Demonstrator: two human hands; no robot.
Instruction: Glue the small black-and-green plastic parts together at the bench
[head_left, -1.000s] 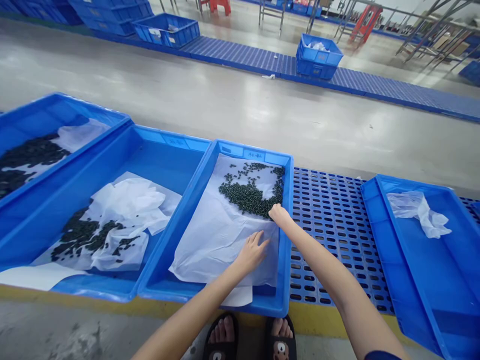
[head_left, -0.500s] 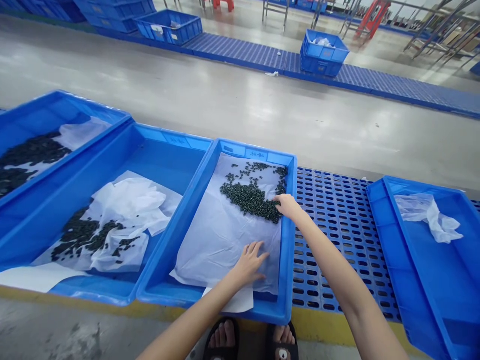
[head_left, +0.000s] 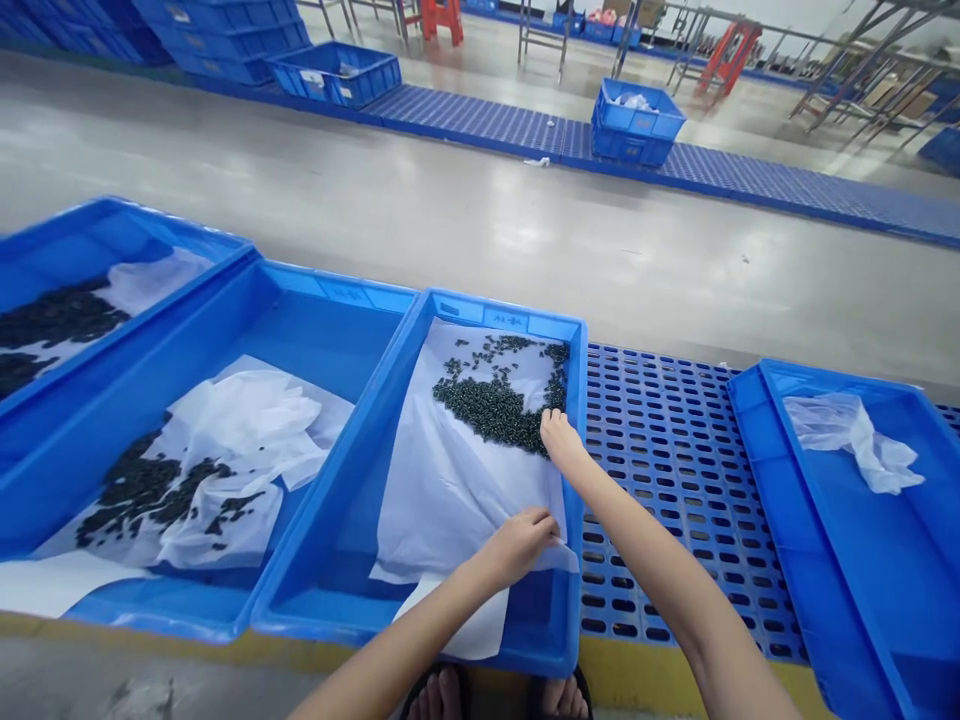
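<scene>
White paper sheet (head_left: 450, 480): lies in the middle blue tray (head_left: 352, 500), lining its floor, its near right corner lifted. Dark green pellets (head_left: 491, 405): one heap on the far part of that sheet, with loose ones scattered toward the tray's far wall. Your left hand (head_left: 521, 545): fingers curled closed, pinching the sheet's near right edge. Your right hand (head_left: 559, 435): at the near right edge of the heap, beside the tray's right wall, fingertips down on the sheet and pellets; whether they grip anything cannot be told. To your left: a second tray (head_left: 300, 310) holding crumpled white paper (head_left: 247, 420) and dark pellets; beyond it a third tray (head_left: 97, 230), also with pellets on paper. To your right: a slotted blue mat (head_left: 660, 450) under the trays, then a fourth tray (head_left: 862, 560) with a crumpled clear bag (head_left: 847, 430). Beyond: grey floor (head_left: 450, 210) and a blue crate (head_left: 636, 122) on another strip of mat.
</scene>
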